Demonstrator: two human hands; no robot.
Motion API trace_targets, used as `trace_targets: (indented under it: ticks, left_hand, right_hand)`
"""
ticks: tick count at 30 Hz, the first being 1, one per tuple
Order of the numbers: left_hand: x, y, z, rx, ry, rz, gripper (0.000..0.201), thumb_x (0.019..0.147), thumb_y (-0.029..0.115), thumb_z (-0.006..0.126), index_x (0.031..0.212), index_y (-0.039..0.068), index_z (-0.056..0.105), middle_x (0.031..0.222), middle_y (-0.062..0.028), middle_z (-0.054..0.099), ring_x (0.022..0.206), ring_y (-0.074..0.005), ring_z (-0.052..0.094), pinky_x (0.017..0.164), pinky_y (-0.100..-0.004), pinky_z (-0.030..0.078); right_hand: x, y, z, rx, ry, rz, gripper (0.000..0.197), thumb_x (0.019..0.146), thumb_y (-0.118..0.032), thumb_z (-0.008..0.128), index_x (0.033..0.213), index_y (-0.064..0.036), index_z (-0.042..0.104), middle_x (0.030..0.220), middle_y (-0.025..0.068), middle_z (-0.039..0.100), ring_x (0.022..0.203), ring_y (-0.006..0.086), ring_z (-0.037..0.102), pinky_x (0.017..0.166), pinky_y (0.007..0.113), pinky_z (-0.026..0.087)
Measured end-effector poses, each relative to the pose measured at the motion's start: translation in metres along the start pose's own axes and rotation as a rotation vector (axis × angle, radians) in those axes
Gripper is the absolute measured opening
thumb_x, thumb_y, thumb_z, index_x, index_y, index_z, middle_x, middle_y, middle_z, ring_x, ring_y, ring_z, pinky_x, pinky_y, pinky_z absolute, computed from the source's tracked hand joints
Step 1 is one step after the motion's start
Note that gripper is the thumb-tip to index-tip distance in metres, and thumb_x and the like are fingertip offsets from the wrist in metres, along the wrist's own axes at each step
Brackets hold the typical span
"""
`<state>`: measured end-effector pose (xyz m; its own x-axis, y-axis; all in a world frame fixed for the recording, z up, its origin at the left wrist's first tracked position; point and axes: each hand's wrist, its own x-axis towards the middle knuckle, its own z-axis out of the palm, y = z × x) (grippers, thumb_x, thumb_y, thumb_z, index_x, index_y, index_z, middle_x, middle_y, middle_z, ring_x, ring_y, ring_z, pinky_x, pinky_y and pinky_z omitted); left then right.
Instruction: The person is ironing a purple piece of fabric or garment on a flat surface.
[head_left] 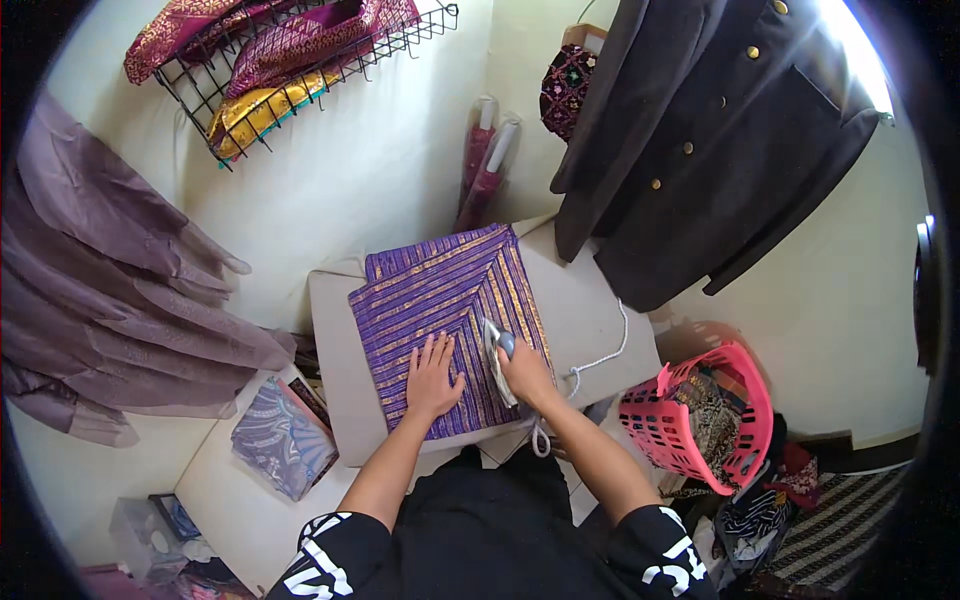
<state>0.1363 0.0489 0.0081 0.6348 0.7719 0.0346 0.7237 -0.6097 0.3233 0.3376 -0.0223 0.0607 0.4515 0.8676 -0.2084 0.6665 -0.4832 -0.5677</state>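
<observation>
A purple cloth with gold stripes (pixel 410 310) lies folded on a grey padded board (pixel 350 400); its stripes meet along a slanting line. My left hand (pixel 432 378) rests flat on the cloth, fingers stretched out. To its right, my right hand (pixel 525 375) is wrapped round the handle of a clothes iron (pixel 497 350). The iron stands on the cloth with its tip pointing away from me; its underside is hidden. A white cord (pixel 600 362) runs over the board to the right of the iron.
A pink laundry basket (pixel 655 425) holding cloths stands right of the board. A dark jacket with gold buttons (pixel 700 150) hangs at the upper right. Sheer mauve fabric (pixel 110 270) hangs left. A black wire rack (pixel 370 58) with folded fabrics is on the wall. Wrapped rolls (pixel 485 175) lean behind.
</observation>
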Motion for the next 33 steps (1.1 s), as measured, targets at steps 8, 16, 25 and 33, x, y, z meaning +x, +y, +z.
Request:
trace_targets:
  ticks: [8, 16, 25, 33]
  left_hand:
    - [-0.001, 0.004, -0.005, -0.012, -0.008, -0.005, 0.076, 0.092, 0.039, 0.059, 0.157, 0.008, 0.035, 0.165, -0.0126, 0.031, 0.153, -0.0324, 0.026, 0.124, -0.0539, 0.018]
    - [0.000, 0.003, 0.000, -0.001, 0.005, 0.009, 0.076, 0.092, 0.040, 0.059, 0.157, 0.008, 0.035, 0.164, -0.0133, 0.032, 0.153, -0.0325, 0.026, 0.124, -0.0542, 0.017]
    - [0.001, 0.001, 0.001, 0.003, 0.004, 0.001, 0.078, 0.091, 0.039, 0.059, 0.158, 0.009, 0.033, 0.164, -0.0137, 0.033, 0.153, -0.0327, 0.025, 0.124, -0.0549, 0.017]
    - [-0.001, 0.002, 0.002, 0.026, 0.018, 0.007, 0.077, 0.091, 0.038, 0.060, 0.158, 0.009, 0.034, 0.164, -0.0139, 0.032, 0.153, -0.0331, 0.026, 0.123, -0.0556, 0.019]
  right_hand:
    - [0.015, -0.007, -0.017, 0.009, 0.016, 0.071, 0.043, 0.098, -0.039, 0.057, 0.110, 0.0025, 0.062, 0.099, 0.0321, 0.069, 0.092, 0.0501, 0.067, 0.085, 0.059, 0.052]
    - [0.057, 0.007, -0.011, 0.013, 0.106, 0.082, 0.045, 0.099, -0.039, 0.056, 0.109, 0.0032, 0.064, 0.103, 0.0324, 0.068, 0.099, 0.0504, 0.065, 0.089, 0.057, 0.051]
    - [-0.026, 0.037, -0.025, 0.040, 0.052, 0.160, 0.043, 0.100, -0.039, 0.055, 0.110, 0.0020, 0.062, 0.100, 0.0341, 0.067, 0.097, 0.0536, 0.063, 0.086, 0.059, 0.050]
    - [0.034, 0.035, -0.033, 0.057, 0.116, 0.134, 0.047, 0.099, -0.040, 0.055, 0.110, 0.0053, 0.061, 0.100, 0.0359, 0.067, 0.097, 0.0530, 0.064, 0.086, 0.059, 0.050]
